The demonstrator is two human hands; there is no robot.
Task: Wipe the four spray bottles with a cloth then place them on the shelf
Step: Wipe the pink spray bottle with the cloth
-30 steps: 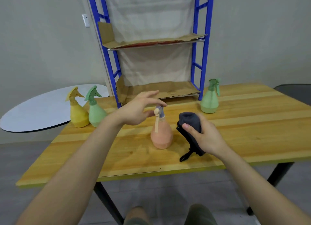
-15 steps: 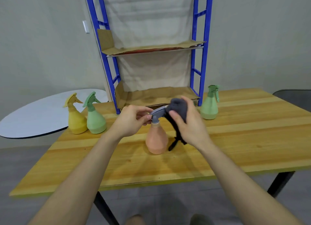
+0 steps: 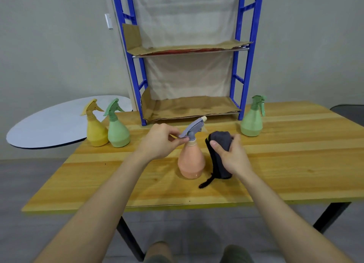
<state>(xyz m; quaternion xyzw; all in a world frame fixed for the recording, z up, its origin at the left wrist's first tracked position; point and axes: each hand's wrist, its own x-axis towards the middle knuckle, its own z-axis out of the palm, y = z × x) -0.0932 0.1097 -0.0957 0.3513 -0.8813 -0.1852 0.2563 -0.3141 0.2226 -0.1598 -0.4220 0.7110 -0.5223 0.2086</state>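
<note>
right hand (image 3: 233,158): fingers and thumb curled round the folded dark cloth (image 3: 219,142).
dark cloth: soft and limp, one tail dangling below the fingers; bunch it to wipe.
left hand (image 3: 160,143): thumb and fingertips pinch the rear of the grey trigger head (image 3: 192,128).
peach bottle (image 3: 191,162): upright, seemingly on the table (image 3: 295,164), under the left fingertips, just left of the cloth. probably light, smooth plastic; hold at the neck, since the body may slip.
yellow bottle (image 3: 95,132), green bottle (image 3: 118,133): touching, beyond the left fingers.
second green bottle (image 3: 252,123): beyond the right fingers.
shelf (image 3: 189,107): farthest, behind both hands.
</note>
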